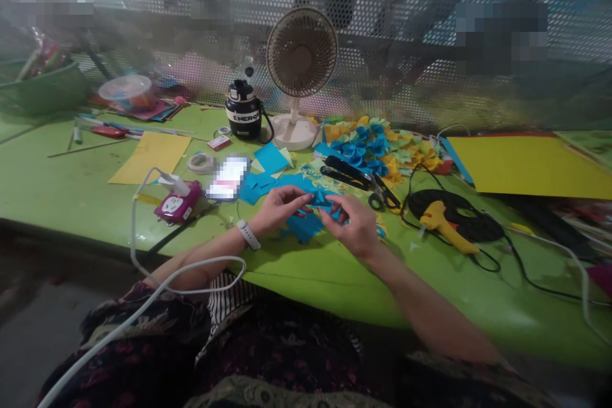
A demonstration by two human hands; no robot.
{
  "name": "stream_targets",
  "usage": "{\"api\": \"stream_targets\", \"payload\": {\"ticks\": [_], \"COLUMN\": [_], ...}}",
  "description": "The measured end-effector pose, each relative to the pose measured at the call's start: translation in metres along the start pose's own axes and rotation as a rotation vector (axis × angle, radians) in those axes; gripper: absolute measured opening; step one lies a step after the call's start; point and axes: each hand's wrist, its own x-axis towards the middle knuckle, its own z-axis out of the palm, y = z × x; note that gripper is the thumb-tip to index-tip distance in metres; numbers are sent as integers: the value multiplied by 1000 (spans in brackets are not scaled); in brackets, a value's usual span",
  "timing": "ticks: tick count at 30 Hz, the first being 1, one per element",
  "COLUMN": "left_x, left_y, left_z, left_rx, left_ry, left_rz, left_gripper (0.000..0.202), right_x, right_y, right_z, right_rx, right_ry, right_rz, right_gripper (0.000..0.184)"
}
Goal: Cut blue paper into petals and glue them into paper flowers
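Observation:
Between my two hands is a small piece of folded blue paper (321, 198), pinched at its left side by my left hand (283, 209) and at its right side by my right hand (352, 223). Both hands are closed on it, just above the table's near middle. Loose blue paper sheets and scraps (302, 227) lie beneath and behind the fingers. A black stapler (346, 172) rests beyond my right hand, with black-handled scissors (382, 196) beside it. Farther back is a heap of blue, yellow and pale green folded paper pieces (363, 143).
A yellow glue gun (447, 227) lies on the right by coiled black cable (478, 217). Left are a phone (228, 178), tape roll (201, 163) and purple power adapter (179, 204). A white cable (191, 266) loops over my left forearm. A fan (302, 57) and black jug (243, 116) stand behind.

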Motion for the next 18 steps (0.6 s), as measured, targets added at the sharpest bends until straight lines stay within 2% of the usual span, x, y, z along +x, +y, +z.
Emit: {"api": "stream_targets", "payload": {"ticks": [3,9,18], "left_x": [0,-2,-6], "left_y": [0,0,-1], "left_z": [0,1,2], "left_rx": [16,92,207], "left_ry": [-1,-28,-26], "left_rz": [7,25,58], "left_gripper": [50,48,44], "right_x": [0,2,-2], "right_y": [0,-1,1], "right_z": [0,-1,4], "right_rx": [-79,-285,-331], "right_ry": [33,164,93], "right_rz": [-52,-276,-246], "right_gripper": [16,18,4]}}
